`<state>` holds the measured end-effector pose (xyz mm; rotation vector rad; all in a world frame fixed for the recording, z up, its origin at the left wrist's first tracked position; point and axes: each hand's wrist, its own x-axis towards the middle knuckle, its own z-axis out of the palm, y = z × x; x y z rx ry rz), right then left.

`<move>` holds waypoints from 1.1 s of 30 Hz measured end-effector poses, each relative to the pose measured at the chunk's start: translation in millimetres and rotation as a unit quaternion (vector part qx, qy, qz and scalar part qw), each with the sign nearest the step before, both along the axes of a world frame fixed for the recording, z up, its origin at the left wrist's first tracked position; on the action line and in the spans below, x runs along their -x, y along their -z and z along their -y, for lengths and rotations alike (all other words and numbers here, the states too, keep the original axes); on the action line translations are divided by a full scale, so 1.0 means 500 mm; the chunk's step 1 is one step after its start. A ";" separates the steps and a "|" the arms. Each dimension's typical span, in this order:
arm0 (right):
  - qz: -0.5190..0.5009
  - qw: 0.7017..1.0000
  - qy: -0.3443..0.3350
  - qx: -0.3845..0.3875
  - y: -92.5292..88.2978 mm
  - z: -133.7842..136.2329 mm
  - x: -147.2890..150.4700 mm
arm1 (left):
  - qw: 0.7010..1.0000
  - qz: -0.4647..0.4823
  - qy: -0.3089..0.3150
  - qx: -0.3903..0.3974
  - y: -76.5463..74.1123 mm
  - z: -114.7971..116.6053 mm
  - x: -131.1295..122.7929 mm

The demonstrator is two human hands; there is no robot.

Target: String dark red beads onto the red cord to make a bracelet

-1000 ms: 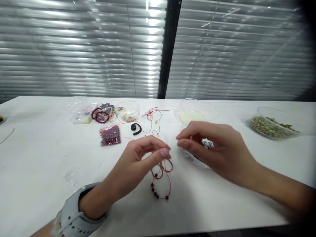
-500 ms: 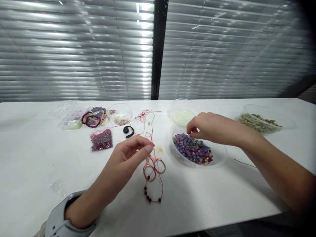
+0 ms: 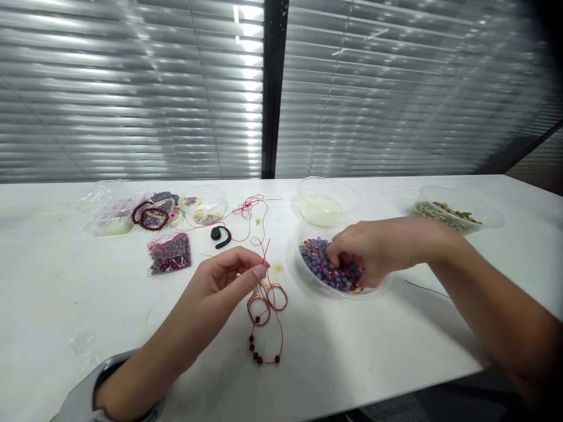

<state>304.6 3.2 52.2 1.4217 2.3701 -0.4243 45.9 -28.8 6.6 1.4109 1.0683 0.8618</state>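
My left hand (image 3: 231,278) pinches a thin red cord (image 3: 265,252) between thumb and forefinger. Below it, the cord hangs in a loop strung with several small dark red beads (image 3: 255,356). Behind the loop lie rose-gold scissors (image 3: 277,296), their blades hidden by the hand. To the right, my right hand (image 3: 373,252) reaches into a clear plastic bowl (image 3: 310,280) of mixed beads (image 3: 319,258), mostly grey-purple with some red and yellow. Its fingers are curled down among the beads, and the tips are partly hidden, so anything in them is not visible.
At the left are a bag of dark red beads (image 3: 170,253), a beaded bracelet (image 3: 150,215) and a clear bowl (image 3: 209,214). A black earpiece (image 3: 222,235) and tangled red cord (image 3: 248,205) lie mid-table. Farther back stand a pale-bottomed bowl (image 3: 321,211) and one with green beads (image 3: 440,215).
My right hand has moved down from above the bowl, its fingers now among the beads. My left hand keeps its pinch on the cord. The whole view has shifted slightly.
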 end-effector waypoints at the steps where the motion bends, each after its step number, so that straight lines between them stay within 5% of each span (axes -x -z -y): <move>1: 0.011 1.000 -0.011 0.027 0.004 -0.002 0.008 | 1.000 -0.002 -0.001 0.002 0.000 -0.001 -0.001; 6: 0.026 1.000 0.002 0.015 0.028 -0.006 0.035 | 1.000 0.009 0.011 0.015 0.006 -0.003 -0.003; 10: -0.060 0.997 -0.050 -0.026 0.029 -0.016 0.034 | 1.000 0.006 0.014 0.025 0.010 -0.005 -0.002; 22: -0.229 0.973 -0.029 0.029 -0.041 -0.009 0.009 | 0.999 -0.003 0.022 0.028 0.009 -0.005 -0.001; 33: 0.112 0.991 0.022 -0.075 -0.003 0.002 0.025 | 0.998 0.002 0.037 0.053 0.009 -0.006 -0.001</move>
